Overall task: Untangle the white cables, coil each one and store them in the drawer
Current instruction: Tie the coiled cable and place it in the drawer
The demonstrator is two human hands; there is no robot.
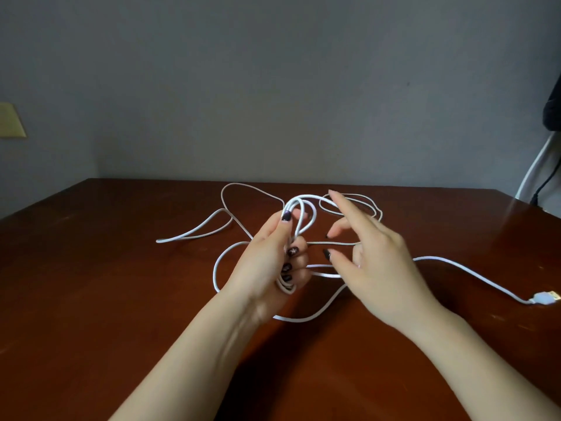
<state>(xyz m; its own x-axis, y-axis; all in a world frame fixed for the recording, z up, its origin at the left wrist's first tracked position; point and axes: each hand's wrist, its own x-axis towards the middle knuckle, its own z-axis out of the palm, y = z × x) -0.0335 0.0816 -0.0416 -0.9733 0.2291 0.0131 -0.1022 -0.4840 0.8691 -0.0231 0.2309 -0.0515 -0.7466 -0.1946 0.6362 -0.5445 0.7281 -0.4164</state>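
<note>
Head view: the left hand (270, 256) is clenched around a coil (299, 217) of white cable, with its fingers curled over the gathered strands. The loops stick up above the thumb and out below the little finger. The right hand (376, 256) hangs just to the right of it with its fingers spread and the index finger pointing to the far side. A straight strand (334, 244) runs from the left hand into the crook of the right hand, and I cannot tell whether the right hand grasps it.

The rest of the cable (230, 256) lies loose on the brown counter (91, 284) in wide curves around and under both hands. One end (158, 240) lies left of the hands, and a plug (546, 298) lies near the right edge. A flat set of loops (361, 199) lies on the far side, behind the right index finger. A grey wall (273, 86) rises behind the counter.
</note>
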